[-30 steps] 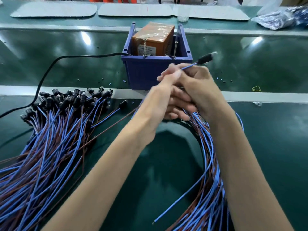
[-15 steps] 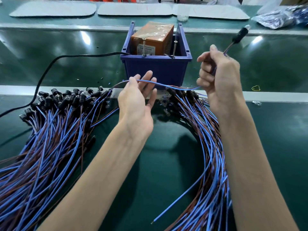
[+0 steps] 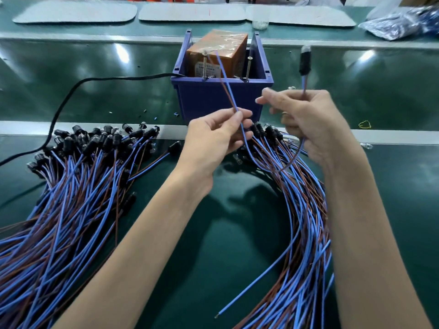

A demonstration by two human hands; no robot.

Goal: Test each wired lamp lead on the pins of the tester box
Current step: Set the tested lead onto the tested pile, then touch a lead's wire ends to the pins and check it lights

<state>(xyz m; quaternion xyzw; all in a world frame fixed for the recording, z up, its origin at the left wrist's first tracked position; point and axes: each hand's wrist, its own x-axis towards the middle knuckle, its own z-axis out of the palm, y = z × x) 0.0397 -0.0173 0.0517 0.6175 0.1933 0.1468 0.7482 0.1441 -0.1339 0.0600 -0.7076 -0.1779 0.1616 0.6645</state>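
Head view: the tester box [image 3: 221, 98], a blue bin, is holding an orange unit [image 3: 218, 48] whose white label is showing print too small to read. Just in front of the box, the left hand [image 3: 213, 136] is pinching the blue and brown wires of one lamp lead [image 3: 228, 81]. Their tips are reaching up beside the left pin [image 3: 204, 64]; contact is hard to make out. Right of the box, the right hand [image 3: 306, 119] is gripping the same lead below its black lamp head [image 3: 305, 60]. Lead bundles [image 3: 71, 198] are lying on either side of the box's front, running off the frame's bottom edge.
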